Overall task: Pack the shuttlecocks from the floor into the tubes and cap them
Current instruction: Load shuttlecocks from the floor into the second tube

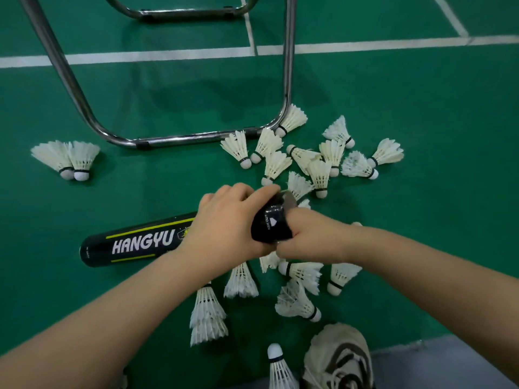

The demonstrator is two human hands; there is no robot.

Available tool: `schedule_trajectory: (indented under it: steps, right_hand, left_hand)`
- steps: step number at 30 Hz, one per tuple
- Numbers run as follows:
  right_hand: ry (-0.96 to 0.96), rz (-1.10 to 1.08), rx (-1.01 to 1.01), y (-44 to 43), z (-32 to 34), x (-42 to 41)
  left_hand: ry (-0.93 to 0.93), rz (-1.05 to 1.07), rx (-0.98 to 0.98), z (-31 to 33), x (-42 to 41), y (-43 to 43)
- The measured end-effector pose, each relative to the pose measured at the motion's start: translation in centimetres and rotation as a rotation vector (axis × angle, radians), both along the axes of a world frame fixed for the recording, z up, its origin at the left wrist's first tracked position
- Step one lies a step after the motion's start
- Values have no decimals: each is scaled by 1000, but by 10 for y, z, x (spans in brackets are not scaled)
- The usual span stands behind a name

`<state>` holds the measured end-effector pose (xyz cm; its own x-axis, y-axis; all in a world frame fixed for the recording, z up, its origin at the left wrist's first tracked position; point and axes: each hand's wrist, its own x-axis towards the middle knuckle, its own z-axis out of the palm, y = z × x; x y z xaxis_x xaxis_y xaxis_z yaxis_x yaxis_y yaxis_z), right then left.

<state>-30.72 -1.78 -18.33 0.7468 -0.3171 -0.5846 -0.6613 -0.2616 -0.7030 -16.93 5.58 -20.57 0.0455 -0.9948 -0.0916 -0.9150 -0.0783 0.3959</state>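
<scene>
We're mid-packing w/ most shuttlecocks [320,175] loose on the floor [421,108]: R hand [311,237] wraps the black tube [271,226] held above them, L hand [227,220] curls over its top end, so next we prob. need L freed to pick one, cork first.

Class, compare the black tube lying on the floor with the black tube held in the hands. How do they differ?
The black tube lettered HANGYU lies flat on the green floor; the black tube marked with a white arrow is tilted up, gripped by the right hand. The HANGYU tube's visible end is closed; the arrow tube's upper end is open. Both are black cylinders.
</scene>
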Motion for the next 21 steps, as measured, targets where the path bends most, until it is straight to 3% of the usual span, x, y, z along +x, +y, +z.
schedule_trajectory:
  steps: [4, 6, 7, 9, 11, 18, 21]
  right_hand:
    - [-479, -593, 52, -15, -5, -18]
    - [-485, -796, -42, -28, -20, -35]
    - [-386, -832, -132, -35, -33, -41]
    - [-98, -765, -301, -47, -61, -51]
    - [62, -636, -400, -54, -87, -54]
    - [198, -305, -663, -95, -119, -30]
    - [222, -273, -693, -111, -120, -18]
  left_hand:
    - [-19, 117, -15, -3, 12, -10]
    - [-56, 126, 11, -9, 16, -7]
    - [-76, 122, 35, -14, 17, -4]
    - [-100, 116, 96, -23, 16, 3]
    - [-119, 112, 131, -32, 13, 9]
    - [-139, 105, 163, -44, 7, 13]
    - [-140, 122, 164, -43, 9, 8]
